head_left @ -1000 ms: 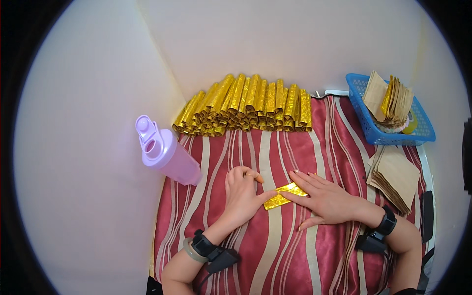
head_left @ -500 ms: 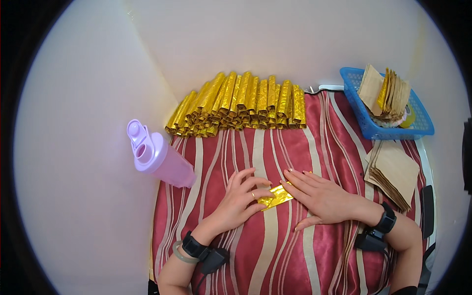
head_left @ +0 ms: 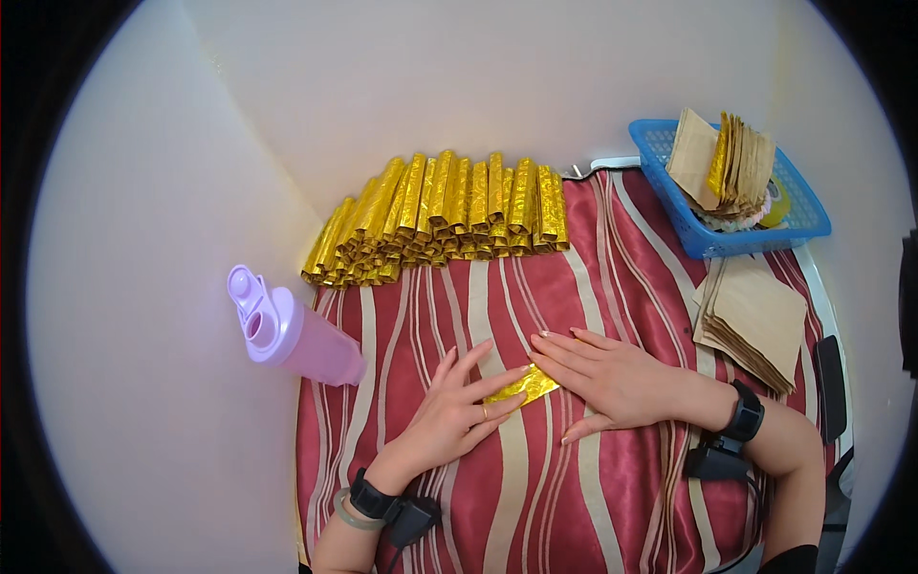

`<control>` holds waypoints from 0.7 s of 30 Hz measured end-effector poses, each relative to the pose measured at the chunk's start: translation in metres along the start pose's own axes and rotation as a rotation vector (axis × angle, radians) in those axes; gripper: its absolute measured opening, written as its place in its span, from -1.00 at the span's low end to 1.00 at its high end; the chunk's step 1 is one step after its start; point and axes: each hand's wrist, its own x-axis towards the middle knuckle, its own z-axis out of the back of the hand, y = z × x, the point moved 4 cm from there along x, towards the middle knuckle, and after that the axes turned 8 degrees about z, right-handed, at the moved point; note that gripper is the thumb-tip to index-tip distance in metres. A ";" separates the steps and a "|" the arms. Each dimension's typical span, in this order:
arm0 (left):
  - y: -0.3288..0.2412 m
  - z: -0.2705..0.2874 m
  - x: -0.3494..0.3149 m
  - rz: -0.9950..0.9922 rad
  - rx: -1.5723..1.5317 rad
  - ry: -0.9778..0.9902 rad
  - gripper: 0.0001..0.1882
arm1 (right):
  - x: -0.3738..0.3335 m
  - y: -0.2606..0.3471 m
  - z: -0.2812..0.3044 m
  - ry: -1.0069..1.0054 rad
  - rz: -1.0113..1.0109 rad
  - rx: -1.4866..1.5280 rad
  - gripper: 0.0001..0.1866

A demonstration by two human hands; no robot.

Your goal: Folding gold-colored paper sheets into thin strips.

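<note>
A worktop (head_left: pixel 626 512) draped in red striped cloth fills the lower middle; at its centre the left hand (head_left: pixel 454 407), fingers spread, and the right hand (head_left: pixel 617 381), flat with thumb apart, rest on a gold strip (head_left: pixel 534 385), which could skew or crease if they press unevenly. Beyond sit a lilac bottle (head_left: pixel 320 346) at left, piled gold tubes (head_left: pixel 445 196) at upper centre, liable to slide if bumped, brown papers (head_left: pixel 760 311) at right and a blue basket (head_left: pixel 751 243) at upper right.

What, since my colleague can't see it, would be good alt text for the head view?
A person's left hand and right hand spread over a gold strip on striped red cloth. Beyond lie piled gold tubes; a lilac bottle is at left, a blue basket and tan papers at right.
</note>
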 end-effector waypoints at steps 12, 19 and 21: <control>-0.003 -0.002 0.002 -0.054 -0.011 0.104 -0.50 | -0.002 -0.005 -0.004 -0.055 0.022 0.030 -0.01; -0.014 -0.005 0.007 -0.082 0.071 0.148 -0.44 | -0.001 -0.006 -0.007 -0.048 0.011 0.025 -0.01; -0.016 -0.006 0.009 -0.090 -0.029 0.141 -0.43 | -0.001 -0.007 -0.006 -0.053 0.010 0.038 -0.01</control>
